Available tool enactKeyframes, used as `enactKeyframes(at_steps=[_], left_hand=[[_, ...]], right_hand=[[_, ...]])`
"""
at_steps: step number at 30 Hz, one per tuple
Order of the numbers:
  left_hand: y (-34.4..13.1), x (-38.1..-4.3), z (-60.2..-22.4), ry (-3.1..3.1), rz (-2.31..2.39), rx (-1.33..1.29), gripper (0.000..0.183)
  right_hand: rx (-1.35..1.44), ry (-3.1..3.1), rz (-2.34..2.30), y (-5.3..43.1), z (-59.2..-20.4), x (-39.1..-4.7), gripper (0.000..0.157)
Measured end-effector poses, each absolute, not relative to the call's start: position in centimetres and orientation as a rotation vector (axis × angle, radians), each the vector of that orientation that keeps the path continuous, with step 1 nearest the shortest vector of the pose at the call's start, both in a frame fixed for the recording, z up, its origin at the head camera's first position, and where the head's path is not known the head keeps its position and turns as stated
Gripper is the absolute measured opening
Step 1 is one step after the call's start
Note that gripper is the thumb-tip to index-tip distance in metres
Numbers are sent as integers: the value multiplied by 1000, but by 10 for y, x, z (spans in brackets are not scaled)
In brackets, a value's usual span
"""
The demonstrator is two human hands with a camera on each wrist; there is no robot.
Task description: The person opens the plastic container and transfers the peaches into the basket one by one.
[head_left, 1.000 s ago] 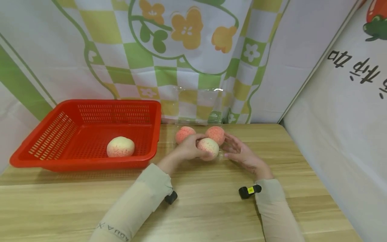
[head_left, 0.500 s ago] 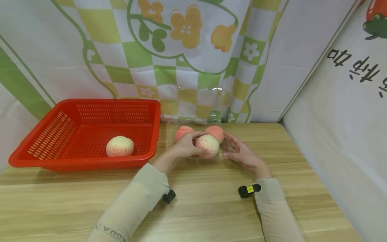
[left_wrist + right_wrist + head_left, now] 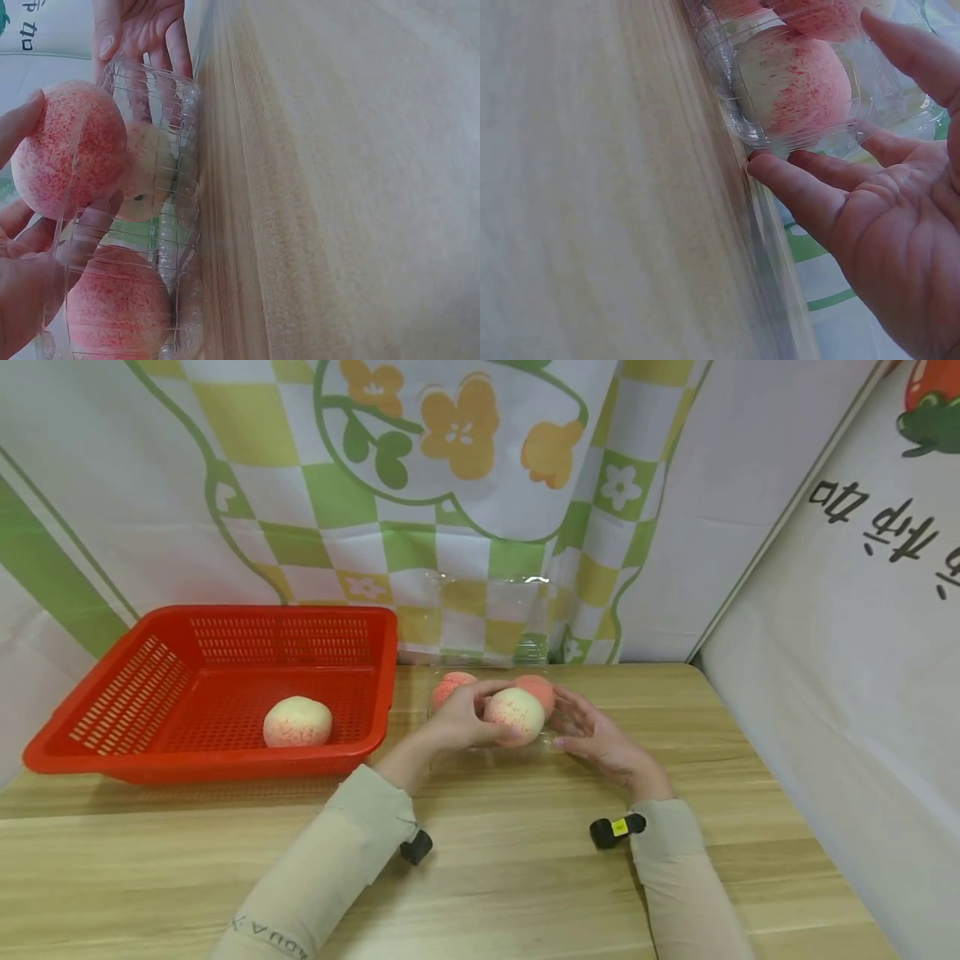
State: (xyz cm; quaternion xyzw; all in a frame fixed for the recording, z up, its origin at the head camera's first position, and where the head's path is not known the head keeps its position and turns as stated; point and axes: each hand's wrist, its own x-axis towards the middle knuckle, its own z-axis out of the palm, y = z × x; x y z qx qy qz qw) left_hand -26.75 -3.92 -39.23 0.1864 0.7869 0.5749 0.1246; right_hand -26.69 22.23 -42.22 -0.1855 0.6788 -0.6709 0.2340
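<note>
My left hand (image 3: 461,720) holds a pale peach with pink speckles (image 3: 514,717), thumb on the near side and fingers behind it. The held peach (image 3: 71,150) is over the front of a clear plastic clamshell box (image 3: 187,105), whose lid (image 3: 491,602) stands raised at the back. Inside the box are a pink peach on the left (image 3: 452,687) and another at the right (image 3: 536,693), partly hidden by the held one. My right hand (image 3: 596,739) is at the box's right side, fingers extended; in the right wrist view its fingertips (image 3: 769,163) are right at the box wall.
Left of the box stands a red plastic basket (image 3: 202,764) with one pale peach (image 3: 297,721) in it. A patterned curtain (image 3: 337,510) hangs directly behind the wooden table (image 3: 510,877), and a white printed wall covering (image 3: 847,677) runs along the right.
My left hand has lifted the peach slightly up and back, so it covers more of the right-hand pink peach. The right hand has stayed beside the box.
</note>
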Motion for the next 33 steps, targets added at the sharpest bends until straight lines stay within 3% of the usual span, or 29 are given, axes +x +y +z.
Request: enactKeyframes(at_steps=[33], left_hand=[[-66,-243,-355,2281,1900,589,73]], right_hand=[[-530,1877,-1836,222,-423,-267,90]])
